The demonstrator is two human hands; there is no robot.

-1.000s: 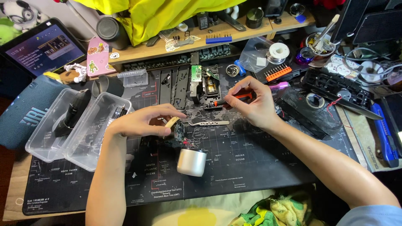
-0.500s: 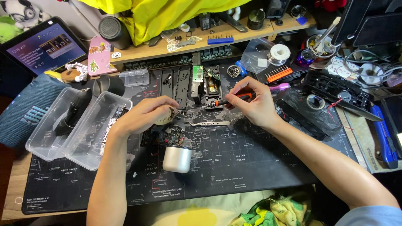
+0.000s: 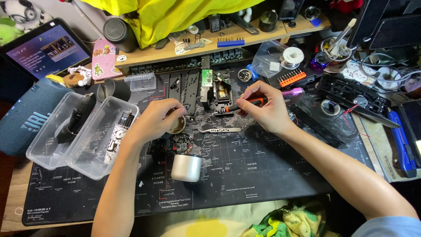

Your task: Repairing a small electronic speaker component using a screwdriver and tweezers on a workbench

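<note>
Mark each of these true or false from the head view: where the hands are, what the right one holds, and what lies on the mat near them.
1. The right hand holds an orange-and-black screwdriver. True.
2. The left hand rests on the blue speaker. False: it is on a small round part on the mat; the speaker lies apart at the left edge.
3. The silver cylinder stands on the mat below the left hand. True.
4. The tweezers are held in the left hand. False: they lie on the mat between the hands.
5. Both clear tubs are bare inside. False: each holds a dark item.
</note>
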